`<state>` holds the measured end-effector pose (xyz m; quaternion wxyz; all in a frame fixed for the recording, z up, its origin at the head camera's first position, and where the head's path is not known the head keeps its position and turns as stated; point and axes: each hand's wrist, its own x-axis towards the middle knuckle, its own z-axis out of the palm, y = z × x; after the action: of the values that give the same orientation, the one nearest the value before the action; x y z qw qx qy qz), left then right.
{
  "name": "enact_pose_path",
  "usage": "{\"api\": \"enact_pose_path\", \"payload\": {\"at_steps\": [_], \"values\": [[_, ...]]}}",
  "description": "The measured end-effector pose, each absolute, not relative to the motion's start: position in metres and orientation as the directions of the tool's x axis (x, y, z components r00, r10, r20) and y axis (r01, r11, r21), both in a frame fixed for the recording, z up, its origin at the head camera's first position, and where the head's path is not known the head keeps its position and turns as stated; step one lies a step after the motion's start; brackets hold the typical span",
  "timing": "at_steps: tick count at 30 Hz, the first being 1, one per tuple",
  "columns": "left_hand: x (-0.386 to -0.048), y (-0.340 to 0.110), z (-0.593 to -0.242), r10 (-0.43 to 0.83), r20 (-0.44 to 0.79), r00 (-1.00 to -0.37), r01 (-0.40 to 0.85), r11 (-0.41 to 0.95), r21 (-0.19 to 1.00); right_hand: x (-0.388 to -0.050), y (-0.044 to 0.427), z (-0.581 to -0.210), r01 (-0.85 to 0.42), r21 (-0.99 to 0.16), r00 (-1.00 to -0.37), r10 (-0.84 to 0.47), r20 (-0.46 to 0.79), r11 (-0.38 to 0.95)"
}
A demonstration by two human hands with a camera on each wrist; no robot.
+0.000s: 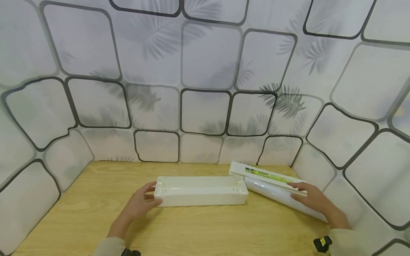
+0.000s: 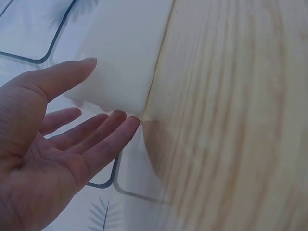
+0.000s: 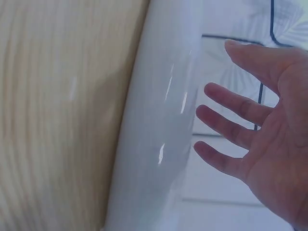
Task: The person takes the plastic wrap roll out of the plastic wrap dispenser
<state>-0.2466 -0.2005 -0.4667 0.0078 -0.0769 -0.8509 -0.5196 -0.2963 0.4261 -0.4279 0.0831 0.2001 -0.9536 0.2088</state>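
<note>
A long white plastic box (image 1: 201,200), open at the top, stands on the table. My left hand (image 1: 139,204) is at its left end, the thumb by the front wall and the other fingers loosely bent around the end. In the left wrist view the fingers (image 2: 106,130) look relaxed beside the box's corner. To the right lies a shiny roll of clear plastic film (image 1: 278,196), slanting toward me. Behind it is a white lid (image 1: 237,169) with a green and yellow label. Over the roll and lid my right hand (image 1: 315,201) is spread, holding nothing; the right wrist view shows its fingers apart from the roll.
The pale wood-grain table (image 1: 179,227) meets a patterned wall covering (image 1: 205,113) at the back and on both sides. The roll's near end lies close to the right side wall. The box's right end is close to the roll and the lid.
</note>
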Motion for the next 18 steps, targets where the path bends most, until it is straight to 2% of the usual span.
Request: {"api": "enact_pose_path", "payload": {"at_steps": [8,18], "values": [[-0.245,-0.201,-0.465,0.110,0.060,-0.992,0.103,0.440,0.892,-0.304,0.387,-0.418,-0.513,-0.318,-0.848,-0.415,0.329,0.797],[-0.245,-0.202,-0.460,0.086,0.056,-0.995,0.088,0.425,0.901,-0.314,0.351,-0.418,-0.605,-0.243,-0.781,-0.505,0.368,0.758]]}}
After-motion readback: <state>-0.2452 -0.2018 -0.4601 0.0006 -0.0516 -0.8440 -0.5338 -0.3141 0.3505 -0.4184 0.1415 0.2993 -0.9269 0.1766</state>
